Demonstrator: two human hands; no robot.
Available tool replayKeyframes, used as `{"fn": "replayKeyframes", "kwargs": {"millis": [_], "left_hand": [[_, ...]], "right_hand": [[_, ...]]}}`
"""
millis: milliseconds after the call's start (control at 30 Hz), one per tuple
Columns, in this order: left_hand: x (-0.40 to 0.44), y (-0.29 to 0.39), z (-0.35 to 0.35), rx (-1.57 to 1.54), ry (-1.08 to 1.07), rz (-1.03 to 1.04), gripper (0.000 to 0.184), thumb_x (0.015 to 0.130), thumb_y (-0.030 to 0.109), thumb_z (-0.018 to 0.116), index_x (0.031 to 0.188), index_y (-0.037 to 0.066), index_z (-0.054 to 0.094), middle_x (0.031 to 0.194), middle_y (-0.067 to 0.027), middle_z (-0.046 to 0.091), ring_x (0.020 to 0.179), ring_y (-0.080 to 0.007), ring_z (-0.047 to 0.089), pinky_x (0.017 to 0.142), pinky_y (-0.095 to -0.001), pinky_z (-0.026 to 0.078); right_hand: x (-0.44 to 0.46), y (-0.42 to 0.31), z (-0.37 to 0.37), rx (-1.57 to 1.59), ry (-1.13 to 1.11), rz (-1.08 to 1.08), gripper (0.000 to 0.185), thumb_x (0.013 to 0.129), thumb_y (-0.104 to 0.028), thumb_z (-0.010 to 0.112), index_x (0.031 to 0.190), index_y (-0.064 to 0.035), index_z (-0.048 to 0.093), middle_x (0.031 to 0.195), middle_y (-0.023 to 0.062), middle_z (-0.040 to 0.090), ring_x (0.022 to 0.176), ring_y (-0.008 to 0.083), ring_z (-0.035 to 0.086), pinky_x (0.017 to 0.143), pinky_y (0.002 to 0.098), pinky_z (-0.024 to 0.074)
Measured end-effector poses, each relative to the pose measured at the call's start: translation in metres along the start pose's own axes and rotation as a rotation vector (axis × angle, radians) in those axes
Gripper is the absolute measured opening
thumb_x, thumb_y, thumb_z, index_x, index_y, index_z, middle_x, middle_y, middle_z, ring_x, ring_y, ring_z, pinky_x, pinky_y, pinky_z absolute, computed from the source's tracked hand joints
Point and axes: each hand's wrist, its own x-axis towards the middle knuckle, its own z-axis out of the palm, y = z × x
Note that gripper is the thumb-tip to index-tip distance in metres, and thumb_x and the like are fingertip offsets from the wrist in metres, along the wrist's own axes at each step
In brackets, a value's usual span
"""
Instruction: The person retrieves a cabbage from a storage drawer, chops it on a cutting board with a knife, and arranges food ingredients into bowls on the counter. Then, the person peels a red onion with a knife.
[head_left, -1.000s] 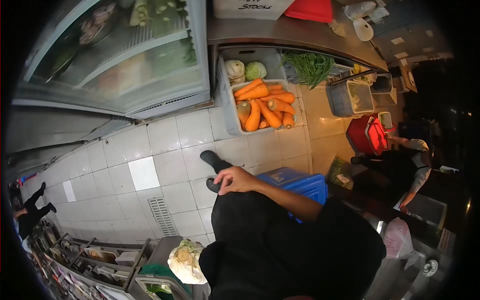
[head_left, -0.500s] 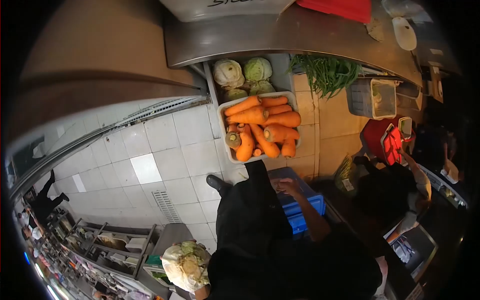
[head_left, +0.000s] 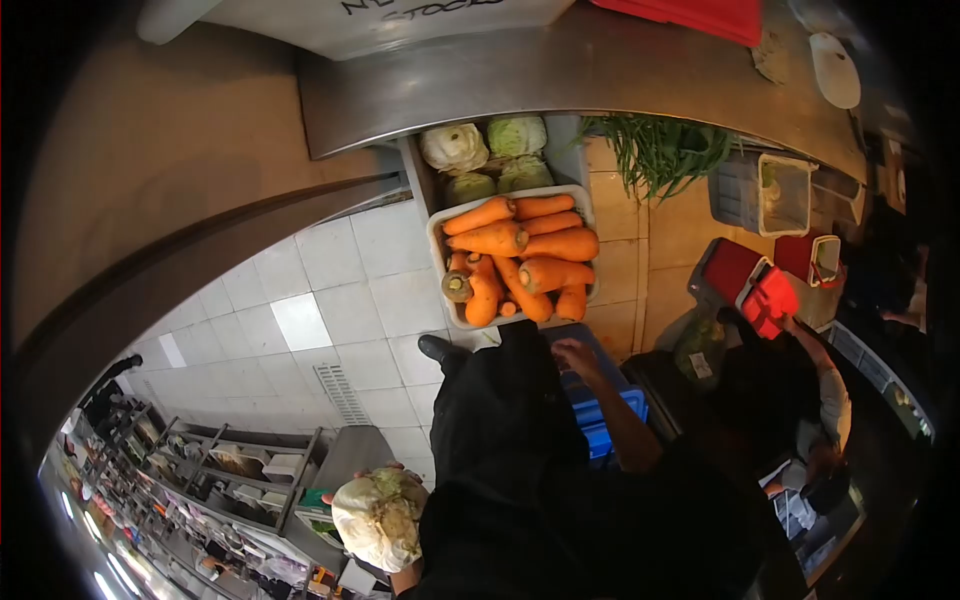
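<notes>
At the lower left my left hand point(head_left: 405, 577) holds a large pale cabbage point(head_left: 378, 520) with browned outer leaves. Fingertips show along its upper edge, and the palm is hidden behind it. My right hand point(head_left: 578, 358) hangs beside my leg, over a blue plastic crate point(head_left: 610, 410); its fingers are loosely apart and hold nothing. In front of me stands a white tub point(head_left: 438, 250) heaped with carrots point(head_left: 560, 243). Behind it, several cabbages point(head_left: 453, 148) sit in a grey bin point(head_left: 568, 160) that reaches under the counter.
A steel counter point(head_left: 450, 85) runs across the top, with a bundle of long green leaves point(head_left: 665, 155) below its edge. Grey crates point(head_left: 738, 195) stand at right. A co-worker's hand point(head_left: 792, 328) touches a red container point(head_left: 735, 270). Steel shelving point(head_left: 240, 470) fills the lower left.
My view has shifted a little, so the counter shows more at the top. The cabbage in my left hand is slightly higher, with fingers now visible on top. The co-worker's red container has tilted.
</notes>
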Motion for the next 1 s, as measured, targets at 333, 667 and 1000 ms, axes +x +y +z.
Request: {"fn": "replayKeyframes", "kwargs": {"millis": [333, 667, 1000], "left_hand": [[0.017, 0.002, 0.064, 0.026, -0.131, -0.021, 0.081, 0.092, 0.070, 0.032, 0.144, 0.008, 0.038, 0.143, -0.0170, 0.044, 0.129, -0.0367, 0.045, 0.107, -0.0545, 0.037], [0.130, 0.053, 0.340, 0.059, -0.760, -0.002, 0.081, 0.091, 0.070, 0.031, 0.144, 0.009, 0.037, 0.144, -0.0169, 0.043, 0.131, -0.0375, 0.043, 0.108, -0.0560, 0.035], [0.163, 0.072, 0.621, 0.536, -0.950, 0.141, 0.073, 0.091, 0.066, 0.041, 0.145, 0.017, 0.039, 0.140, -0.0124, 0.047, 0.125, -0.0366, 0.047, 0.098, -0.0557, 0.040]], "right_hand": [[0.009, -0.002, -0.016, 0.007, 0.023, -0.011, 0.031, 0.088, -0.029, 0.067, 0.107, -0.0045, 0.065, 0.087, 0.0048, 0.069, 0.072, 0.0131, 0.065, 0.061, 0.0294, 0.0521], [0.012, 0.026, -0.049, 0.108, 0.075, -0.062, 0.035, 0.089, -0.034, 0.065, 0.111, -0.0077, 0.063, 0.090, 0.0031, 0.066, 0.077, 0.0143, 0.066, 0.066, 0.0300, 0.0525], [-0.031, 0.091, -0.068, 0.419, 0.306, -0.021, 0.037, 0.089, -0.035, 0.064, 0.117, -0.0105, 0.061, 0.095, 0.0063, 0.067, 0.081, 0.0177, 0.066, 0.067, 0.0332, 0.0540]]}}
